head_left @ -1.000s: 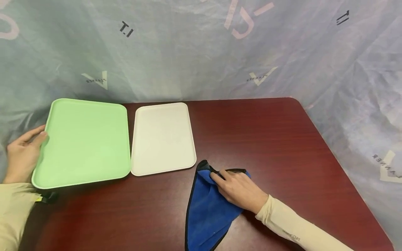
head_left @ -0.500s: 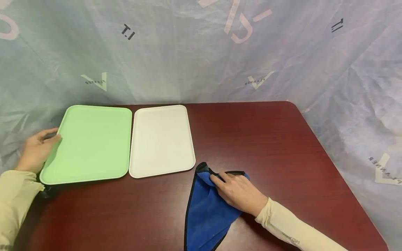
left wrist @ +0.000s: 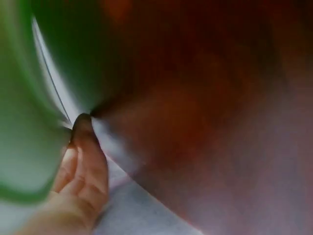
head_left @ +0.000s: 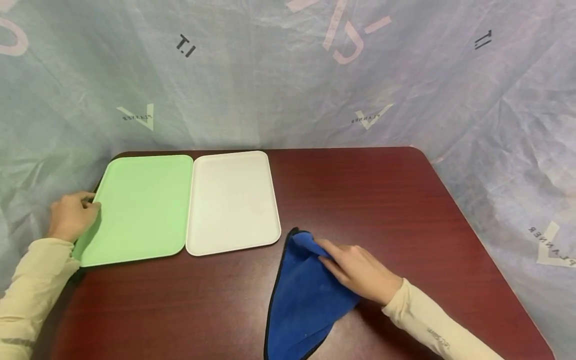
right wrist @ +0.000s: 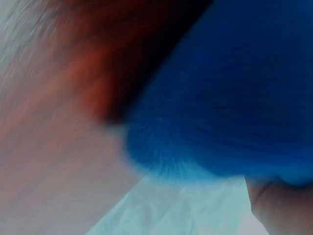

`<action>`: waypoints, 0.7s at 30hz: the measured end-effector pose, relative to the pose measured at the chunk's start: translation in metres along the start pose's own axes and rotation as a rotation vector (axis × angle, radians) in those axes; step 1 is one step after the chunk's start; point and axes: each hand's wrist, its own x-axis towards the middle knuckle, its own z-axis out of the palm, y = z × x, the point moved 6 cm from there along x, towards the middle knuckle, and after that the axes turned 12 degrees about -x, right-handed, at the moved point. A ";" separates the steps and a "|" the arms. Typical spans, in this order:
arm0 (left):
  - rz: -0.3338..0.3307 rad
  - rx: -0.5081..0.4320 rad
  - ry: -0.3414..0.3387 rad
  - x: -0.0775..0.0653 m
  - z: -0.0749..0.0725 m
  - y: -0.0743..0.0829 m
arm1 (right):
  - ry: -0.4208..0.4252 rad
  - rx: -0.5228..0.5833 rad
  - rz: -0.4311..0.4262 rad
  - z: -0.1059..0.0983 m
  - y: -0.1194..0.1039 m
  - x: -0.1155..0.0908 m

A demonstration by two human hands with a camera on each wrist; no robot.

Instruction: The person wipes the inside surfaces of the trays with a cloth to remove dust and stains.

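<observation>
At the table's left end my left hand grips the left rim of a light green tray, thumb over the edge. In the left wrist view the fingers meet the blurred tray at its edge. The green tray lies beside a white tray, their long sides next to each other. On the right, my right hand pinches a blue cloth with black edging near its upper corner. The cloth hangs down in a folded shape, and fills much of the right wrist view.
Both trays lie toward the back of a dark red-brown wooden table with rounded corners. A grey printed sheet hangs behind the table and along its right side.
My left hand has moved right with the green tray, lowering it level beside the white one. My right hand has shifted slightly right and the cloth's top has folded over.
</observation>
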 end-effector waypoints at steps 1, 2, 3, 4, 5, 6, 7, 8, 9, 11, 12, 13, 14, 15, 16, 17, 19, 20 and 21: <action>0.004 0.002 -0.002 0.000 0.002 0.000 | -0.015 0.010 0.021 -0.003 0.006 -0.002; 0.010 0.002 -0.003 0.001 0.003 -0.001 | -0.036 0.009 0.049 -0.006 0.014 -0.004; 0.010 0.009 -0.008 0.002 0.004 -0.001 | -0.068 0.006 0.083 -0.008 0.022 -0.007; 0.009 0.011 -0.015 0.002 0.005 -0.001 | -0.102 -0.011 0.119 -0.010 0.031 -0.011; 0.006 0.013 -0.020 0.002 0.006 -0.001 | -0.141 -0.032 0.155 -0.011 0.040 -0.016; -0.001 0.011 -0.030 0.003 0.007 -0.001 | -0.178 -0.055 0.187 -0.012 0.049 -0.021; -0.004 0.015 -0.036 0.003 0.008 -0.001 | -0.211 -0.078 0.215 -0.013 0.058 -0.027; -0.005 0.021 -0.043 0.003 0.008 -0.001 | -0.243 -0.104 0.241 -0.013 0.066 -0.032; -0.004 0.030 -0.049 0.003 0.008 0.000 | -0.271 -0.133 0.262 -0.013 0.073 -0.037; -0.004 0.050 -0.065 0.003 0.008 0.002 | -0.298 -0.189 0.291 -0.012 0.085 -0.045; -0.002 0.059 -0.072 0.004 0.008 0.004 | -0.305 -0.212 0.303 -0.011 0.089 -0.048; 0.000 0.067 -0.078 0.004 0.009 0.006 | -0.310 -0.229 0.315 -0.010 0.092 -0.050; 0.001 0.074 -0.083 0.004 0.009 0.008 | -0.317 -0.243 0.325 -0.009 0.095 -0.051; 0.001 0.076 -0.086 0.004 0.010 0.009 | -0.323 -0.255 0.333 -0.008 0.097 -0.052; 0.002 0.077 -0.089 0.005 0.012 0.011 | -0.325 -0.262 0.339 -0.007 0.099 -0.053; 0.004 0.077 -0.087 0.005 0.014 0.012 | -0.330 -0.270 0.344 -0.006 0.100 -0.052; -0.004 0.084 -0.089 0.005 0.017 0.012 | -0.340 -0.280 0.351 -0.005 0.100 -0.051; -0.006 0.093 -0.091 0.005 0.019 0.012 | -0.343 -0.290 0.352 -0.005 0.100 -0.051; -0.009 0.102 -0.094 0.005 0.020 0.012 | -0.341 -0.304 0.352 -0.005 0.099 -0.050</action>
